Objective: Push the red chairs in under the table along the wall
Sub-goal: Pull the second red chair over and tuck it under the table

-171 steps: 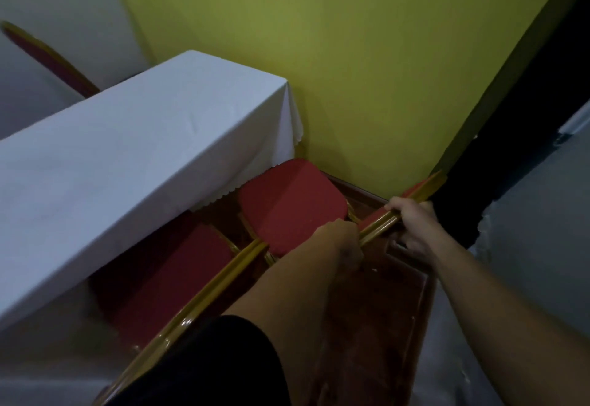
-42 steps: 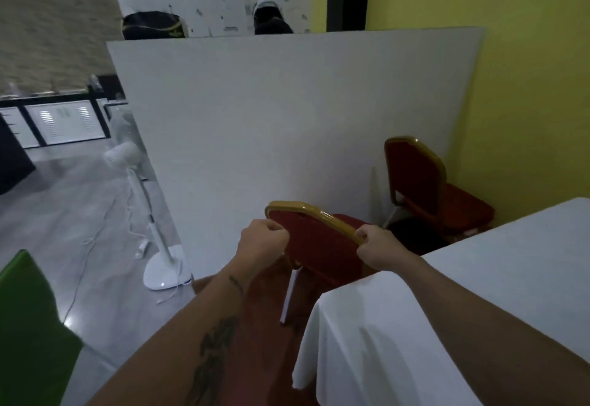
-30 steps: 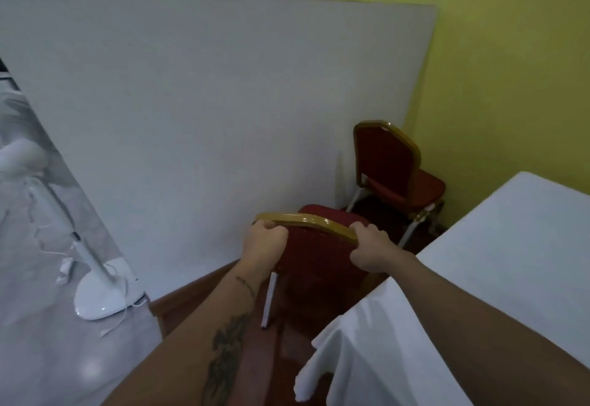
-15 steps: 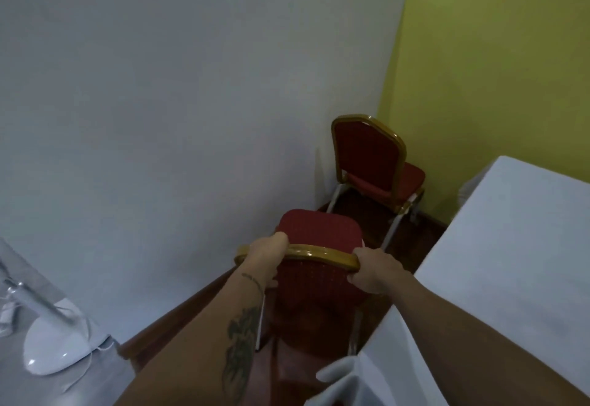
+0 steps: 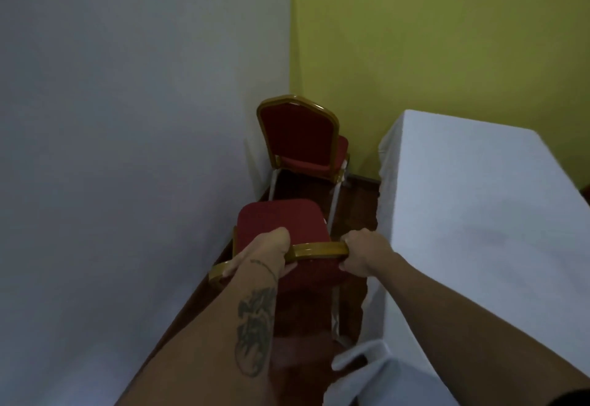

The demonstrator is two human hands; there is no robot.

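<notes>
A red chair [image 5: 281,223] with a gold frame stands just below me, its seat pointing away from me. My left hand [image 5: 268,254] grips the left part of its gold top rail, and my right hand [image 5: 362,254] grips the right end. A second red chair [image 5: 300,140] stands farther off in the corner, its back turned toward me. The table [image 5: 472,214], covered by a white cloth, fills the right side along the yellow wall; both chairs stand left of its end, outside it.
A large white panel [image 5: 127,150] closes the left side, close to the near chair. The yellow wall [image 5: 431,28] lies ahead. Dark wooden floor [image 5: 354,204] shows in the narrow gap between panel and table. A fold of tablecloth [image 5: 360,364] hangs at the bottom.
My view has tilted down and swung toward the corner. The chair in my hands has moved forward into the gap, nearer the corner chair. Both hands keep their grip on the rail.
</notes>
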